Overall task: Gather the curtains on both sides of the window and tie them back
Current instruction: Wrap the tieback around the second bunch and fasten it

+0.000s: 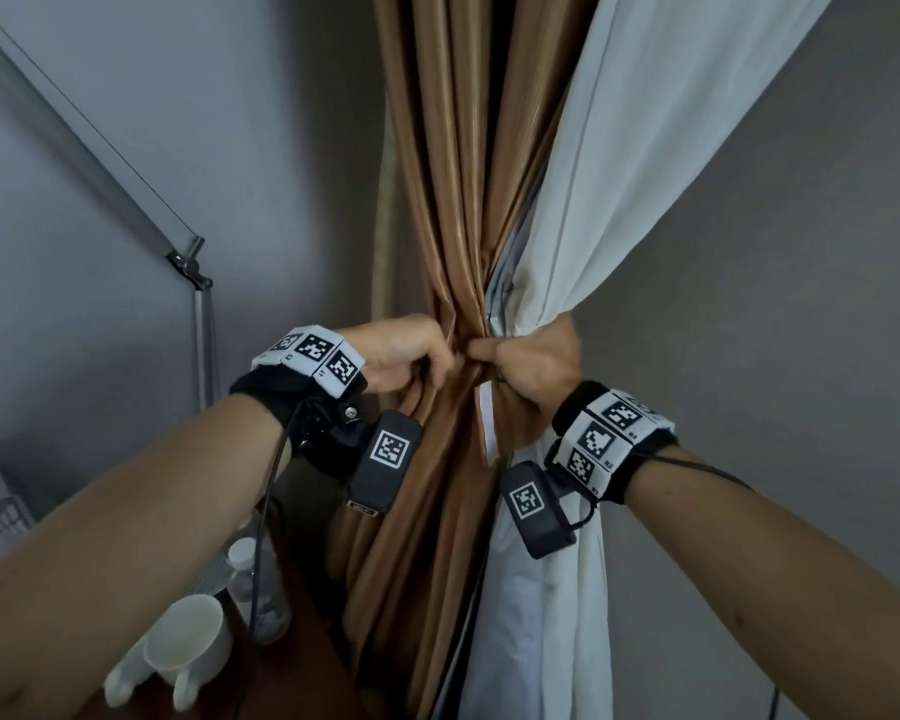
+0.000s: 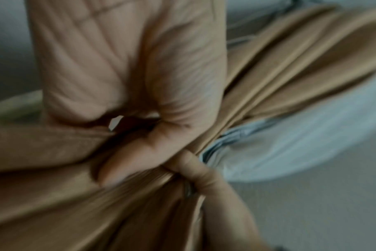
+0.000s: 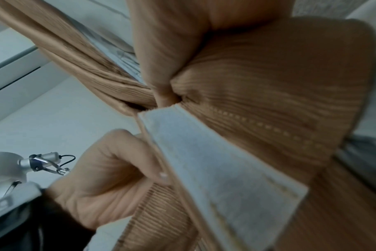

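A brown curtain (image 1: 453,210) and a white curtain (image 1: 609,189) hang bunched together at the middle. A brown tie-back band (image 1: 567,332) wraps round the bundle from the right. Its end, lined with a white fastening strip (image 3: 215,169), hangs below the hands. My left hand (image 1: 437,361) has curled fingers and pinches the edge of this band (image 3: 268,88) at the bundle's left side. My right hand (image 1: 489,356) grips the band against the gathered fabric, facing the left hand. In the left wrist view my left hand (image 2: 140,144) curls into brown folds (image 2: 279,68), and the picture is blurred.
A silver lamp arm (image 1: 191,267) stands at the left by the grey wall. Below my left forearm are a white cup (image 1: 188,646) and a clear plastic bottle (image 1: 258,589) on a dark wooden table (image 1: 307,678). Grey wall lies to the right of the curtains.
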The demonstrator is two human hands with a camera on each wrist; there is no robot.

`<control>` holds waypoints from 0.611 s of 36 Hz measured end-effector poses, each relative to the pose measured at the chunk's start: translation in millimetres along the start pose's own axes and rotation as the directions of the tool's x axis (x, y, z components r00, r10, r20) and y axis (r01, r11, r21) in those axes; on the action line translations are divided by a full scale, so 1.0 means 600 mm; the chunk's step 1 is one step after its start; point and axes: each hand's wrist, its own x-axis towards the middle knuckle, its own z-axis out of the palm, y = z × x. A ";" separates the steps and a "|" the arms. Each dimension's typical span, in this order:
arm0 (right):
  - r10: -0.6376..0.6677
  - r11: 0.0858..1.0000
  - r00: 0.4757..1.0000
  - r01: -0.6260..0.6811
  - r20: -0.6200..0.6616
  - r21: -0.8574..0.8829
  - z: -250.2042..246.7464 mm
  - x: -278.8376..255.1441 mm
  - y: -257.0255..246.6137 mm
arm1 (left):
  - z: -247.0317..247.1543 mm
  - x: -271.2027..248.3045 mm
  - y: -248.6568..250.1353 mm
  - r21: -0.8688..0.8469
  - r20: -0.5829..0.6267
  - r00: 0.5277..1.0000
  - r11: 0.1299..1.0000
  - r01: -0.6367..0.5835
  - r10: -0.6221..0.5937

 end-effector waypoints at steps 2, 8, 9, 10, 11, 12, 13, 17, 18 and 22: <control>0.014 1.000 1.000 -0.014 -0.003 0.004 0.000 0.004 0.001 | -0.002 0.004 -0.003 0.217 -0.047 0.998 0.974 0.058 -0.048; -0.010 1.000 1.000 0.010 -0.016 -0.001 0.009 -0.001 -0.001 | -0.004 -0.016 0.001 0.692 -0.140 0.989 0.719 0.069 0.039; -0.004 1.000 1.000 0.004 -0.013 -0.005 0.010 -0.001 -0.001 | -0.005 -0.019 -0.003 0.722 -0.154 0.986 0.688 0.072 0.058; -0.008 1.000 1.000 0.008 -0.014 -0.007 0.009 -0.002 -0.002 | -0.005 -0.020 -0.009 0.740 -0.164 0.984 0.669 0.077 0.068; -0.005 1.000 1.000 0.005 -0.016 -0.009 0.009 -0.005 -0.004 | -0.004 -0.022 -0.014 0.751 -0.175 0.982 0.655 0.082 0.077; -0.006 1.000 1.000 0.006 -0.017 -0.011 0.008 -0.004 -0.003 | -0.002 -0.025 -0.021 0.753 -0.187 0.978 0.653 0.082 0.093; -0.004 1.000 1.000 0.004 -0.016 -0.014 0.008 -0.006 -0.002 | 0.000 -0.026 -0.026 0.756 -0.192 0.975 0.650 0.073 0.113; -0.022 1.000 1.000 0.021 -0.014 -0.017 0.007 -0.002 0.004 | 0.014 -0.029 -0.034 0.718 -0.198 0.972 0.693 0.059 0.123; -0.024 1.000 1.000 0.023 -0.016 -0.019 0.006 -0.001 0.005 | 0.018 -0.032 -0.033 0.708 -0.189 0.976 0.704 0.060 0.108; -0.022 0.999 1.000 0.022 -0.004 -0.027 0.002 0.001 0.003 | 0.018 -0.042 -0.020 0.729 -0.227 0.961 0.682 0.061 0.157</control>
